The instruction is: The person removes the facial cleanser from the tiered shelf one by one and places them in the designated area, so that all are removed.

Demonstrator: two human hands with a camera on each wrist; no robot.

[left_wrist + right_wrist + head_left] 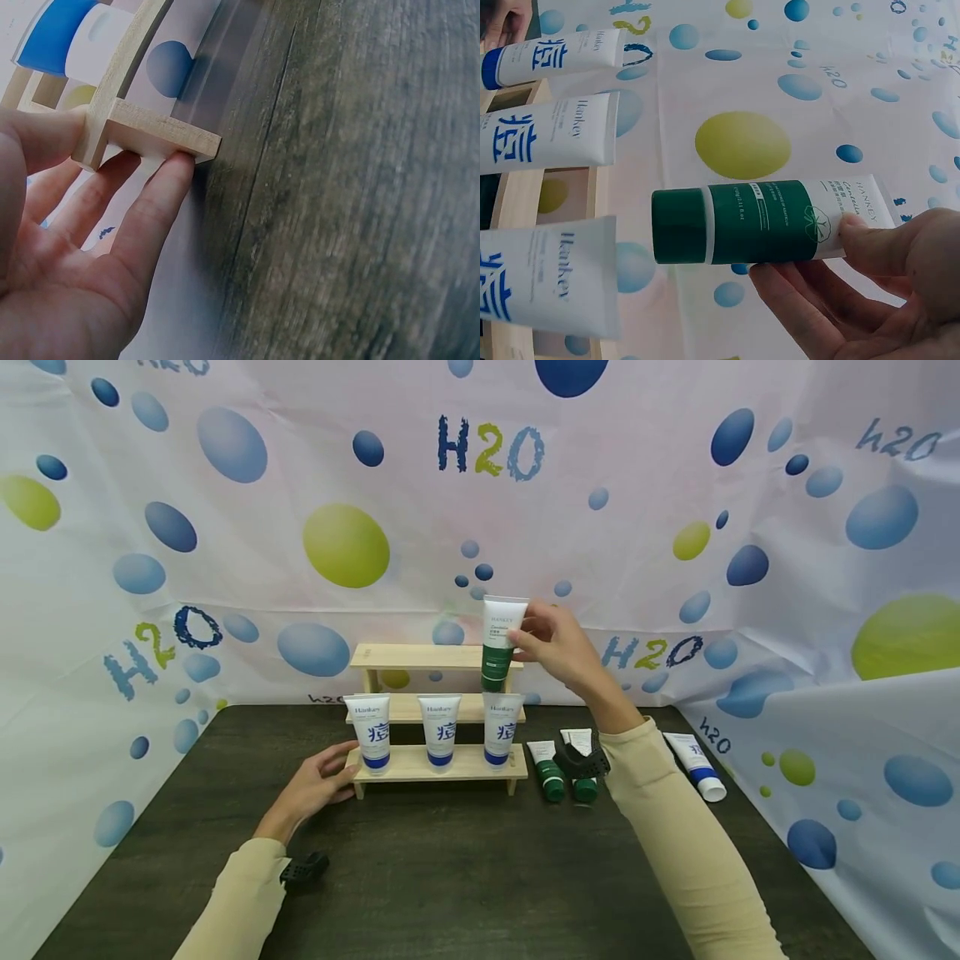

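Observation:
A white tube with a green lower half and green cap is pinched in my right hand, held cap down above the right end of a three-tier wooden rack. In the right wrist view, the thumb presses the tube's white end and the fingers lie behind it. My left hand grips the left end of the lowest shelf, thumb over the edge and fingers against the leg. On that shelf three white-and-blue tubes, left, middle and right, stand upright on their caps.
Right of the rack lie two green-and-white tubes, one beside another partly hidden by the right wrist strap. A white-and-blue tube lies farther right on the dark wooden table. A dotted curtain hangs behind.

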